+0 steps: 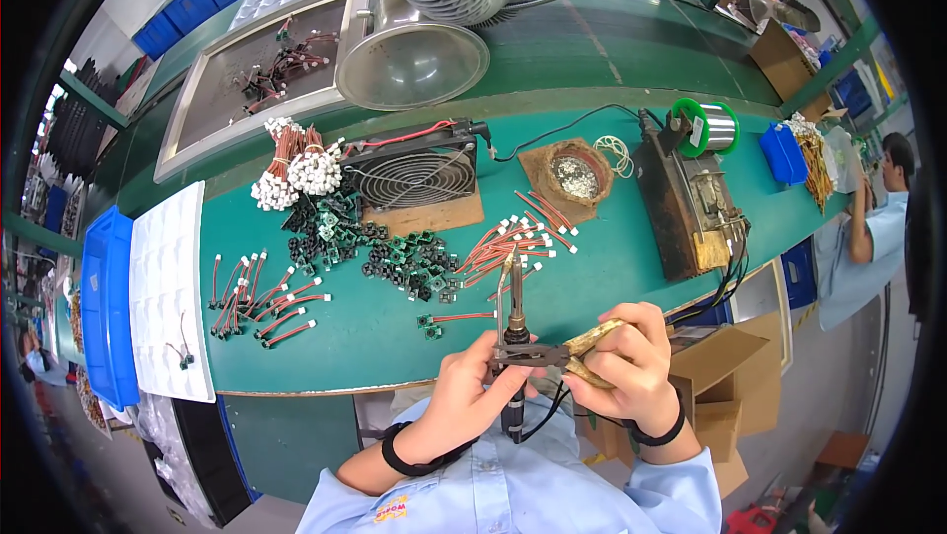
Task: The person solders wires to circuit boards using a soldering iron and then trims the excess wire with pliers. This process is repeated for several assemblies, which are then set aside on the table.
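Note:
My left hand [462,391] is closed round a soldering iron [515,322], which stands upright with its tip pointing away from me. In my right hand [631,371] are pliers [533,355] with worn yellowish handles. Their dark jaws reach left across the iron's body, close to my left fingers; whether they grip it I cannot tell. Just beyond the iron's tip lies a pile of red-and-black wire leads [508,243] with white connectors. One small green circuit board [428,327] with a wire lead lies near the table's front edge.
Small green-and-black boards [414,263] are heaped mid-table before a fan [414,174]. Wired boards [261,302] lie left, beside a white tray [170,287] and blue bin [109,297]. A solder spool [715,128] tops a station at right; a round dish [574,177] sits behind.

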Available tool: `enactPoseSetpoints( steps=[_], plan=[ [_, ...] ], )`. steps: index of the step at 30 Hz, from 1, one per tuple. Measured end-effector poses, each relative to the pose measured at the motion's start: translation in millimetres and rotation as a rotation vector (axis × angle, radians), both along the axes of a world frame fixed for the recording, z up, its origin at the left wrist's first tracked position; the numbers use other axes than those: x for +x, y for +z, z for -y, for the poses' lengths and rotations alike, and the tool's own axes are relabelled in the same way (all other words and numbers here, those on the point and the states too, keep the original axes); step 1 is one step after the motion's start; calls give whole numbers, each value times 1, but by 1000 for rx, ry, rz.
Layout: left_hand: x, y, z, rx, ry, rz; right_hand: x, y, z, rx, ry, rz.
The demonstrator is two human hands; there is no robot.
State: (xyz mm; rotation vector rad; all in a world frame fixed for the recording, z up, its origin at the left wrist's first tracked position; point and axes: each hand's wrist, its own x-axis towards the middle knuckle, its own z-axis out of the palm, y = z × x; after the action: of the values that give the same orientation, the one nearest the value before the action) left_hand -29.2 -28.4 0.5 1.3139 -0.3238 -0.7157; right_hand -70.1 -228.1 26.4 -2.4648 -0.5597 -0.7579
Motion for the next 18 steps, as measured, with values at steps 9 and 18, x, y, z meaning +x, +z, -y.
enactPoseSetpoints(
  steps=[9, 18],
  plan=[
    [2, 7, 0, 42, -62, -29, 7, 5, 12, -187, 72, 141],
    [10, 6, -6, 152, -175, -24, 15, -6, 25, -119, 148, 77]
  ],
)
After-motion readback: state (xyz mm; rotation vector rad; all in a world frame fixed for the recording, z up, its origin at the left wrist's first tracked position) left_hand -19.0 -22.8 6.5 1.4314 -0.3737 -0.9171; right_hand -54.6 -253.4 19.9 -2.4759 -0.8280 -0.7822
